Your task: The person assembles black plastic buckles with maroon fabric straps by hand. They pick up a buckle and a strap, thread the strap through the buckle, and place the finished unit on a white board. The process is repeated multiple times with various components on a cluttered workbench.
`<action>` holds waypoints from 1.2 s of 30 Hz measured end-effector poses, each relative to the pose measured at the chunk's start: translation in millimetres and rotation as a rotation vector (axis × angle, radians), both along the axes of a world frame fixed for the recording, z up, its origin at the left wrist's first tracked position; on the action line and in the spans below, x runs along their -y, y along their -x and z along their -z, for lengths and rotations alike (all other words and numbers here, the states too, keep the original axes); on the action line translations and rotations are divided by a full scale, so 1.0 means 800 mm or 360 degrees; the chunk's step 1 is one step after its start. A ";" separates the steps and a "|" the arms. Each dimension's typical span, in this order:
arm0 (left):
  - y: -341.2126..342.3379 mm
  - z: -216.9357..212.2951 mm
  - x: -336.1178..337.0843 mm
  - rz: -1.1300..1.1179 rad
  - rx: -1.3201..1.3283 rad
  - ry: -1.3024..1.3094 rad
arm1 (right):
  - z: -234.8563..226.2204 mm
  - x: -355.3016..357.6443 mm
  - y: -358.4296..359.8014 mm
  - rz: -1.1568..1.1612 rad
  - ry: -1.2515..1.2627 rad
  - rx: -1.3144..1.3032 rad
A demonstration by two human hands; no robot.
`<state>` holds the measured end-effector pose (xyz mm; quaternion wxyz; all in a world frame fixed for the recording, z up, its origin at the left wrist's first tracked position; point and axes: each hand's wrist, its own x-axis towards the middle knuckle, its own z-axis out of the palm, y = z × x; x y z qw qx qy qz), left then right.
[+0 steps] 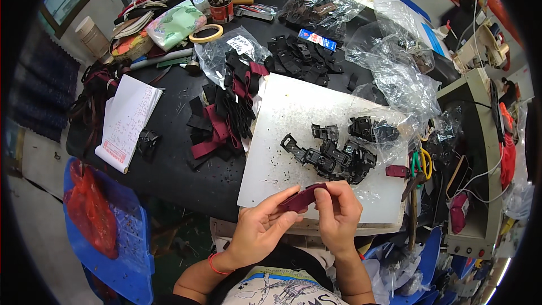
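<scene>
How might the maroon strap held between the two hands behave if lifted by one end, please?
The maroon strap would probably feel light, being thin and narrow. It would likely flex, since similar loose maroon straps lie bent. It seems unlikely to roll, given its flat shape.

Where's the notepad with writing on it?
In the head view, the notepad lies on the left of the black table, beside a small black part.

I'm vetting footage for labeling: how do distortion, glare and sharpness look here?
Head view: black surrounds the round fisheye image, and the black table's near edge bends; head view: bright glints streak the clear plastic bag; head view: the maroon strip in the left hand and right hand shows no strong motion blur.
</scene>
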<state>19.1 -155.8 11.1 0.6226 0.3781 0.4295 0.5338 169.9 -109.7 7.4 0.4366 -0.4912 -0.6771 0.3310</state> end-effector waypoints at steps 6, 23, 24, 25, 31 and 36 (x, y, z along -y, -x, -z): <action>0.013 0.009 -0.012 -0.0017 0.0008 0.0112 | 0.001 0.015 0.014 0.0038 -0.0444 0.0175; 0.000 0.008 -0.012 0.0201 -0.0024 0.0231 | 0.000 0.030 -0.007 0.0022 -0.0137 -0.0163; -0.010 0.008 -0.016 0.0217 0.0058 0.0215 | -0.002 0.028 -0.015 0.0060 -0.0184 -0.0085; -0.017 0.008 -0.017 0.0194 0.0117 0.0205 | -0.003 0.026 -0.021 0.0062 -0.0225 -0.0033; -0.031 -0.008 -0.038 -0.0168 -0.0755 -0.0400 | 0.018 -0.022 -0.162 0.1116 -0.0079 0.0266; -0.015 0.006 -0.039 -0.0160 -0.1282 -0.0620 | 0.027 -0.054 -0.190 0.1312 -0.0493 0.0873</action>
